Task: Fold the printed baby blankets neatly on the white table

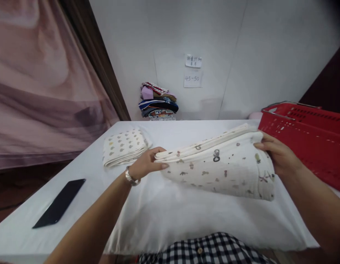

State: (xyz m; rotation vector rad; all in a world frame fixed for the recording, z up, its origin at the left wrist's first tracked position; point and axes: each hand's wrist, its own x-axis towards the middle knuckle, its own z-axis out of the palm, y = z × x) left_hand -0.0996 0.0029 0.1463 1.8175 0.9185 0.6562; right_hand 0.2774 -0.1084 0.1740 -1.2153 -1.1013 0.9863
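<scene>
A folded white cloth (pixel 211 167) with small printed figures hangs between my two hands above the table. My left hand (pixel 149 163), with a bracelet at the wrist, pinches its left corner between thumb and fingers. At the opposite end my right hand (pixel 278 152) grips the cloth, thumb on the near side and the other fingers partly hidden behind it. Under it lies a plain white fabric (pixel 192 220) spread over the table's front. Just beyond my left hand rests another folded cloth (pixel 123 146), white with a grey and yellow print.
A dark flat rectangular object (pixel 60 203) lies on the white table (pixel 95 183) at left. A red plastic basket (pixel 304 139) stands at right. A stack of folded clothes (pixel 159 102) sits by the wall, near two paper notes (pixel 192 79). A pink curtain (pixel 43 80) hangs at left.
</scene>
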